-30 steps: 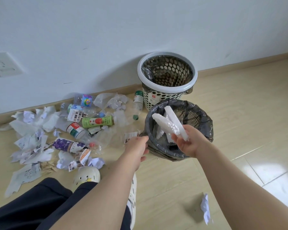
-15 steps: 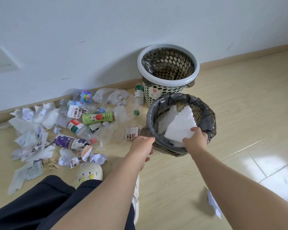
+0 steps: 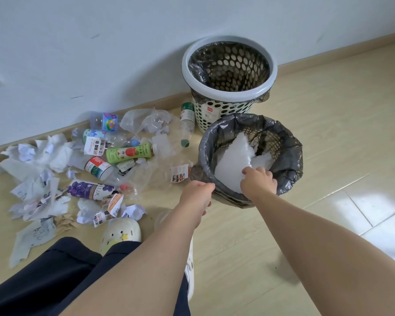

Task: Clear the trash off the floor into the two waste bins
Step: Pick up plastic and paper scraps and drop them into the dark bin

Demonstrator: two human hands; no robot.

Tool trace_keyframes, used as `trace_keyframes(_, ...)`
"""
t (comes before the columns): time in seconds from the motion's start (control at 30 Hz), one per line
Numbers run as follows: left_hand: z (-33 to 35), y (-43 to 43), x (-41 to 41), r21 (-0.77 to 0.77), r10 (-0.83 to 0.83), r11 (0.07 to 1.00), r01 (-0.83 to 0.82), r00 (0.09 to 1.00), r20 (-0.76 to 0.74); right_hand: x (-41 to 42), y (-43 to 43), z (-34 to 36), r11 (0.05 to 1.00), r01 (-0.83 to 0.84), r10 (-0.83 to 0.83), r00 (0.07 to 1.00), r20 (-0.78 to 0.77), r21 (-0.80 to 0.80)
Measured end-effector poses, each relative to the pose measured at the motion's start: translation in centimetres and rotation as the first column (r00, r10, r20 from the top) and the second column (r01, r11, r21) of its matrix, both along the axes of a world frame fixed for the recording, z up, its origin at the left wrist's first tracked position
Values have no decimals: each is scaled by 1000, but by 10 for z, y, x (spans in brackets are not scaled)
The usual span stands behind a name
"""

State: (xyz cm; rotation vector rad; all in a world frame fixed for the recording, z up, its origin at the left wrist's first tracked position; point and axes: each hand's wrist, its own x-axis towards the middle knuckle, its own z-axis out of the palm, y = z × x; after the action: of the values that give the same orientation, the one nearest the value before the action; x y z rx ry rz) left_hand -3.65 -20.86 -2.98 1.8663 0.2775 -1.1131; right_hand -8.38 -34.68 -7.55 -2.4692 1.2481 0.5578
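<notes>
Fingers (image 3: 263, 173) of right hand (image 3: 258, 181) pinch white foam slab (image 3: 234, 160), angled down inside near black-lined woven bin (image 3: 292, 160); left hand (image 3: 197, 197) grips its near rim.

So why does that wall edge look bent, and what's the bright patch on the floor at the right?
Head view: the wide lens bows the skirting board; the patch is light glaring off the glossy floor. The white bin throws a soft shadow on the wall. The right hand looks slightly smeared; the rest is sharp.
</notes>
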Motion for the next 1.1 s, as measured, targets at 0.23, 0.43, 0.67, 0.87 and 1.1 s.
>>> trace_keyframes(0.23,14,-12,-22,41,-157,987,153,980,123,-55,1,32,984,169,-178,919,353,57)
trace_keyframes(0.43,46,-30,-75,116,-471,881,458,828,304,-147,-4,50,912,384,-410,830,378,146)
trace_keyframes(0.67,13,-72,-139,189,-666,745,639,696,269,-229,-12,10,790,555,-607,768,205,261)
trace_keyframes(0.87,-48,-90,-169,235,-796,605,761,587,147,-259,-12,-53,742,570,-608,794,-4,354)
trace_keyframes(1.1,-114,-72,-151,363,-775,575,734,630,-48,-254,-19,-120,773,509,-468,860,-202,377)
